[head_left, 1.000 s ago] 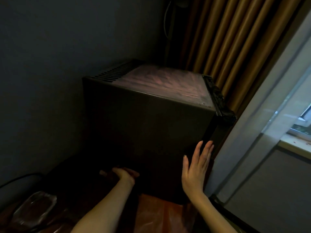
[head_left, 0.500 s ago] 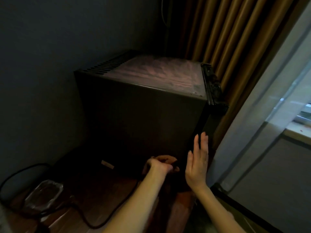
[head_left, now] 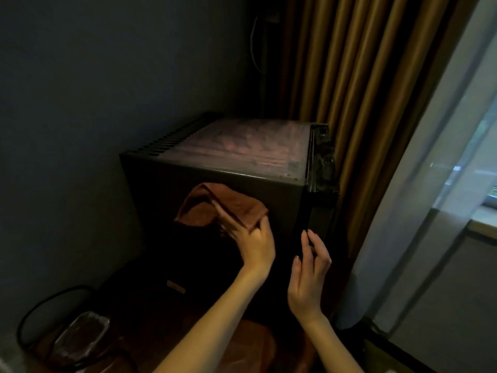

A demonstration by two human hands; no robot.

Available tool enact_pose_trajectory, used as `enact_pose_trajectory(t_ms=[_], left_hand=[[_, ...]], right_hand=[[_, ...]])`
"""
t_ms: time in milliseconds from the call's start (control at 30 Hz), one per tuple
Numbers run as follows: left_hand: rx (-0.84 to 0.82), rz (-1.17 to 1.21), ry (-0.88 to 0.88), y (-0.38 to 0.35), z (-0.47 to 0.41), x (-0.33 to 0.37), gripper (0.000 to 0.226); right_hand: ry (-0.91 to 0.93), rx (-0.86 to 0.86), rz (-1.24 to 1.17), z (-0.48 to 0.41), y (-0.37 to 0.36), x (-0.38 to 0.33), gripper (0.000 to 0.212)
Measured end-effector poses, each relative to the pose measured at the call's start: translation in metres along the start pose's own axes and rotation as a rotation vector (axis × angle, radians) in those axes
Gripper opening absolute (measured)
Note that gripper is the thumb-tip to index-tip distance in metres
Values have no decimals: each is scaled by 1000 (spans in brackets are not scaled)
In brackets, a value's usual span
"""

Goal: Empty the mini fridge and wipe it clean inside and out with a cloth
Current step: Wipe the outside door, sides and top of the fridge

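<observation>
I see the left hand (head_left: 252, 246) gripping a brown folded cloth (head_left: 238, 208). The thumb pinches the lower right corner, and the cloth hides most of the fingers. The cloth is up against the side wall of a dark box-shaped mini fridge (head_left: 215, 181), in the upper half of that wall. One loose flap hangs down to the left of the hand.

The right hand (head_left: 309, 273) holds nothing. Its fingers are straight and close together, and they point up. The fingertips are right at the front corner of the fridge, where the side wall meets the door edge. I cannot tell if they touch it.

The fridge door looks closed and faces the curtain side, so I cannot see inside. The shiny top has a soft pink glow, and a row of black slots runs along its back edge. The fridge stands on a red-brown wooden top (head_left: 258, 343) in the corner, by a dark blue-grey wall (head_left: 107, 90).

Behind it hangs a gold-brown pleated curtain (head_left: 349, 76). To the right is a thin white see-through curtain (head_left: 430, 184). At the lower left a black cable (head_left: 25, 319) loops beside a clear plastic tray (head_left: 80, 337) with something dark in it
</observation>
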State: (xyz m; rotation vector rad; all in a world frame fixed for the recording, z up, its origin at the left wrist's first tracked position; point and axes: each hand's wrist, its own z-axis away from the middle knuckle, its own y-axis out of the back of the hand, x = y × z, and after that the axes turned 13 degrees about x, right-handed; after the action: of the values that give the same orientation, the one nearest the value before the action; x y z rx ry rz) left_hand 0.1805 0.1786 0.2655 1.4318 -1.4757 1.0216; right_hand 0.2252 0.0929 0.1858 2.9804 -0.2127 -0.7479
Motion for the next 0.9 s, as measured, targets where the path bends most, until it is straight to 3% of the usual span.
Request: enact_pose_trajectory(t_ms=[67, 167, 233, 367, 467, 533, 600, 667, 733, 900], left_hand=[[-57, -70, -266, -4, 9, -17, 90], [-178, -347, -777, -6, 16, -48, 73], [-282, -465, -945, -5, 17, -66, 67], [-383, -506, -1024, 12, 19, -98, 60], [-536, -580, -1137, 31, 19, -112, 67], [-616, -516, -1201, 41, 21, -117, 60], [-633, -441, -1143, 52, 30, -119, 49], [-587, -377, -1126, 56, 36, -116, 45], [-557, -237, -976, 52, 37, -98, 46], [-225, 107, -807, 21, 21, -4, 55]], right_hand=[[-32, 54, -109, -17, 5, 1, 41], [-93, 125, -247, -41, 14, 0, 38], [-105, 179, -299, -51, 20, 1, 38], [-145, 219, -306, -60, 31, 1, 40], [-161, 166, -280, -51, 37, 2, 39], [-173, 121, -266, -43, 39, 3, 39], [-190, 84, -254, -34, 40, 3, 39], [-215, 65, -239, -29, 42, 3, 39], [-232, 65, -232, -26, 44, 5, 39], [-247, 83, -214, -26, 51, 5, 40]])
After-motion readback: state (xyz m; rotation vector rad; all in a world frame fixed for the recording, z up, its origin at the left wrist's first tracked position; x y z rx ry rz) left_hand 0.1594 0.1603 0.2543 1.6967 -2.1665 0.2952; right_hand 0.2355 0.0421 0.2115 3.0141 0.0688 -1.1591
